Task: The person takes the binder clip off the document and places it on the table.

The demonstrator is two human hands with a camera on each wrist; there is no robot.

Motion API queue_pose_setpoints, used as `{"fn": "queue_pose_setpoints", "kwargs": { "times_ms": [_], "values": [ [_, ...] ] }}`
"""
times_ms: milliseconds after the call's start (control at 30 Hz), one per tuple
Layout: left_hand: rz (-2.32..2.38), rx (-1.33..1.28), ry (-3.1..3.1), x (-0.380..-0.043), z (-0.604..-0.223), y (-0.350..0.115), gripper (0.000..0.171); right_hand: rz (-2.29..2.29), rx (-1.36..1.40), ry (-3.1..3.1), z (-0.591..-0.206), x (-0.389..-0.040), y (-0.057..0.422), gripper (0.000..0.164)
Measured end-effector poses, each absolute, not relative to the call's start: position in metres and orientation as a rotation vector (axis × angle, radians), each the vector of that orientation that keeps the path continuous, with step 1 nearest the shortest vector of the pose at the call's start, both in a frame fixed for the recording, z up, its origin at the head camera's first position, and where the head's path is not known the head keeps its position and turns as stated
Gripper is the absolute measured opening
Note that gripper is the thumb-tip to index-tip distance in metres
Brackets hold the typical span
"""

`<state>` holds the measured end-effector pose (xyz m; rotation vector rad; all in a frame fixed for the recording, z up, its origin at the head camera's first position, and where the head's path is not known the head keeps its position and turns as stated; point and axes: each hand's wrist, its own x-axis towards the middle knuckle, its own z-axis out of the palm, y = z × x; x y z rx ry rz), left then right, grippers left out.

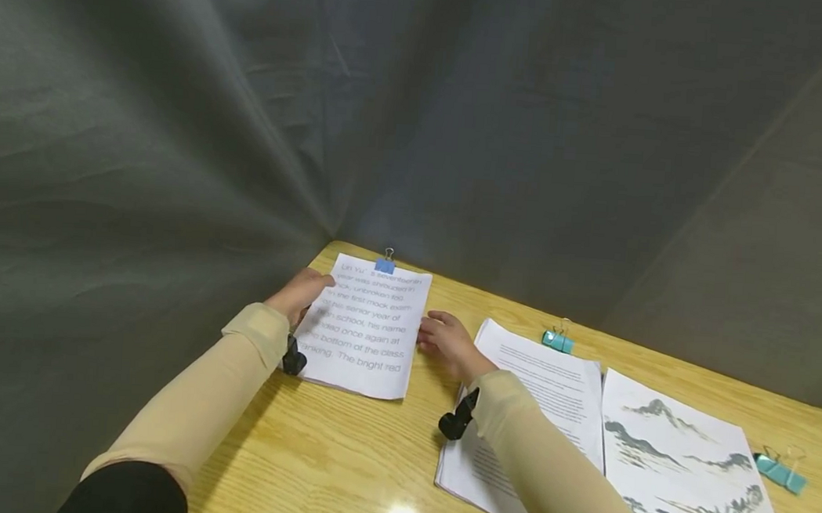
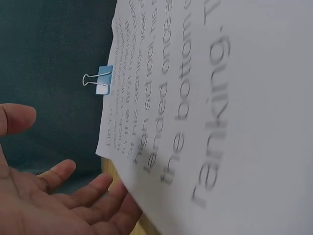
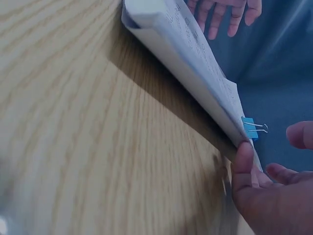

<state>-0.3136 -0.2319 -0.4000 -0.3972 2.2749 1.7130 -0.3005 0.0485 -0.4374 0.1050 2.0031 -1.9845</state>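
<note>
A stack of printed sheets with large text lies at the table's far left corner, a blue binder clip on its top edge. My left hand is at the stack's left edge; in the left wrist view its fingers are loosely extended beside the paper, thumb apart. My right hand is at the opposite edge. In the right wrist view one fingertip meets the stack's side near the clip, with the thumb held away. Neither hand curls round the sheets.
Right of the stack lies a second pile of text sheets, partly under my right forearm, with a teal binder clip behind it. A landscape ink picture lies beside that, another teal clip at its right. Grey curtain hangs behind the table.
</note>
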Motion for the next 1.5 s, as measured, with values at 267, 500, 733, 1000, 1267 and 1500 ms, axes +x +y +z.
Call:
{"fn": "queue_pose_setpoints", "kwargs": {
  "times_ms": [267,500,733,1000,1267,1500],
  "values": [
    [1.627,-0.338,2.195,-0.313,-0.402,-0.235,0.050,-1.919,0.060,2.094,-0.443,-0.299,0.053,0.049],
    [1.606,-0.270,2.167,-0.315,-0.406,-0.233,0.047,-1.861,0.018,2.180,-0.445,-0.297,0.055,0.038],
    [1.593,-0.271,2.154,-0.322,-0.402,-0.234,0.051,-1.804,0.007,2.248,-0.441,-0.296,0.062,0.030],
    [1.600,-0.262,2.078,-0.327,-0.400,-0.238,0.057,-1.750,-0.011,2.268,-0.438,-0.290,0.065,0.024],
    [1.454,-0.146,2.006,-0.329,-0.400,-0.253,0.057,-1.672,0.001,2.328,-0.439,-0.282,0.066,0.022],
    [1.417,-0.095,2.006,-0.334,-0.394,-0.256,0.055,-1.589,0.005,2.384,-0.434,-0.279,0.070,0.019]
  ]
}}
